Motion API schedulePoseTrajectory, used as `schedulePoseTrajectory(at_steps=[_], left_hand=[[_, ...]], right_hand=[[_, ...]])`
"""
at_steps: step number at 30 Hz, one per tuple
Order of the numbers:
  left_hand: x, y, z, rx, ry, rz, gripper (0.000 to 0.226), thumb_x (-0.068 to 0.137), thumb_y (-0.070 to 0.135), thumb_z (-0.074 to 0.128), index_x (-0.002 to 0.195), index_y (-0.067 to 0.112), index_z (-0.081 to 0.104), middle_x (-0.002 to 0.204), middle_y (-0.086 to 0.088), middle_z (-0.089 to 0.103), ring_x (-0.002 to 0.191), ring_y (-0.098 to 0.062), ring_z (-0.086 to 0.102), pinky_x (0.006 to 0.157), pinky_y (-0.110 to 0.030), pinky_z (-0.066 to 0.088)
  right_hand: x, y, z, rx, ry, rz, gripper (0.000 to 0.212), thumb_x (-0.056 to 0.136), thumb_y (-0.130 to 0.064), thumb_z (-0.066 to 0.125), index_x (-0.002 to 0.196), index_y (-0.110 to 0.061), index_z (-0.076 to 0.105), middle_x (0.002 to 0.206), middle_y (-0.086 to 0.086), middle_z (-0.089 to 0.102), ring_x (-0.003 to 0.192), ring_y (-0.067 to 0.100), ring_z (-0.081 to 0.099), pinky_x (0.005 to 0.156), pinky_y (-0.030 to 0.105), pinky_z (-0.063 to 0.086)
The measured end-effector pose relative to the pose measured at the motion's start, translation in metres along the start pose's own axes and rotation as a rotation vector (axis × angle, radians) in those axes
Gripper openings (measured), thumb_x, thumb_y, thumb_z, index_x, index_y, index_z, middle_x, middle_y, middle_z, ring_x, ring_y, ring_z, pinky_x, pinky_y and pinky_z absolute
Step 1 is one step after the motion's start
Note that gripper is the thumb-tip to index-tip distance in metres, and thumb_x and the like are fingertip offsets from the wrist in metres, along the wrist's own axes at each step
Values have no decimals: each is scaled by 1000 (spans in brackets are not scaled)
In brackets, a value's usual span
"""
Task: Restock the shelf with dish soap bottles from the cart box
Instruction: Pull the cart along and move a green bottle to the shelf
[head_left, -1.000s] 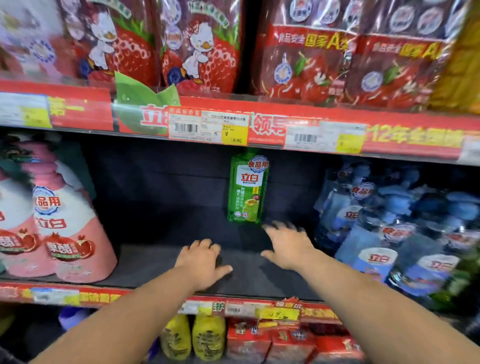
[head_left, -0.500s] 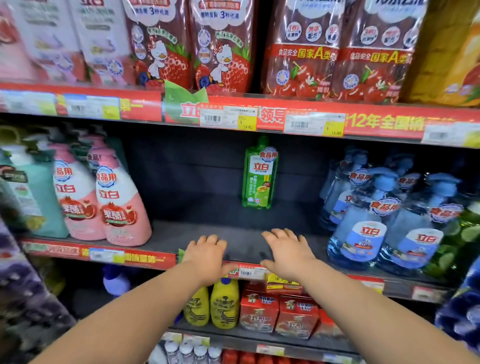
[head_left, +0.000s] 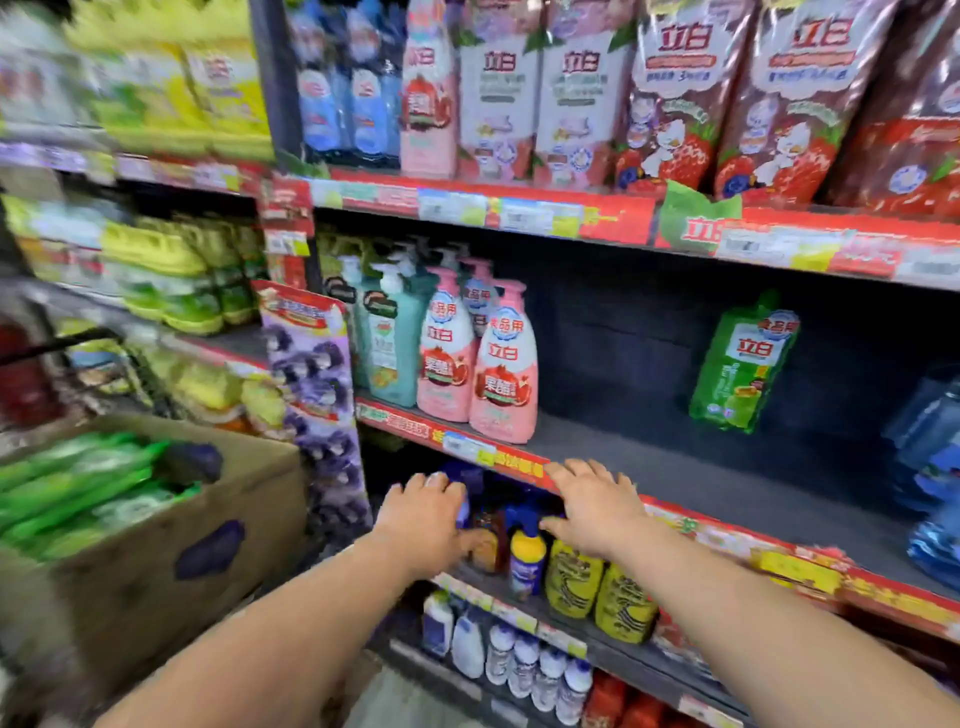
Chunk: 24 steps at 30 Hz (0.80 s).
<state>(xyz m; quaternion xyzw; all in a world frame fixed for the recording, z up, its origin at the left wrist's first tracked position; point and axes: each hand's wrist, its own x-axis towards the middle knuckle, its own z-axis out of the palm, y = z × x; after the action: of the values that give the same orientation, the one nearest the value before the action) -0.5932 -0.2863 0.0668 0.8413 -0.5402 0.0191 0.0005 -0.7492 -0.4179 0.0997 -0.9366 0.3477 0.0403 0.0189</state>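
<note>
Head view looks along a shop aisle, blurred on its left side. Both arms reach forward, palms down, holding nothing. Left hand (head_left: 423, 514) hangs in front of the lower shelf's bottles with its fingers (head_left: 434, 480) loosely spread. Right hand (head_left: 592, 512) floats just at the red price strip (head_left: 691, 525) on the front edge of the middle shelf (head_left: 691, 478), fingers likewise spread; whether it touches the strip I cannot tell.

One green dish soap bottle (head_left: 740, 364) stands alone toward the back of the middle shelf, with dark bare shelf around it. To its left, at the shelf front, stand two pink bottles (head_left: 498, 364), with teal pump bottles (head_left: 387, 338) beside them. Blue bottles (head_left: 930, 467) sit at the far right edge.

At lower left is a cardboard box (head_left: 171, 551), open at the top, with green bottles (head_left: 78, 488) lying inside it; they are too blurred to read. On the lower shelf under the hands are yellow bottles (head_left: 597, 587), and below them a row of small white bottles (head_left: 524, 665). Red strawberry-printed packs (head_left: 779, 104) fill the top shelf.
</note>
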Motion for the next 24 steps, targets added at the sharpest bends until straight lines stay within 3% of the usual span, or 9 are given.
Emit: schedulePoseTrajectory(at_steps=[14, 24], left_hand=[[-234, -265, 4, 17, -35, -425, 70, 82, 69, 39, 133, 21, 38, 137, -8, 41, 128, -30, 37, 102, -45, 33], [-276, -359, 18, -54, -35, -624, 73, 82, 69, 41, 136, 21, 37, 142, -8, 38, 132, -29, 33, 107, -45, 30]], right_hand=[[-11, -346, 21, -14, -41, -503, 72, 86, -51, 53, 146, -25, 22, 153, 2, 26, 141, 27, 22, 112, 51, 22], [21, -462, 28, -88, -86, -675, 71, 87, -51, 51, 147, -26, 21, 154, 2, 24, 143, 28, 19, 112, 55, 20]])
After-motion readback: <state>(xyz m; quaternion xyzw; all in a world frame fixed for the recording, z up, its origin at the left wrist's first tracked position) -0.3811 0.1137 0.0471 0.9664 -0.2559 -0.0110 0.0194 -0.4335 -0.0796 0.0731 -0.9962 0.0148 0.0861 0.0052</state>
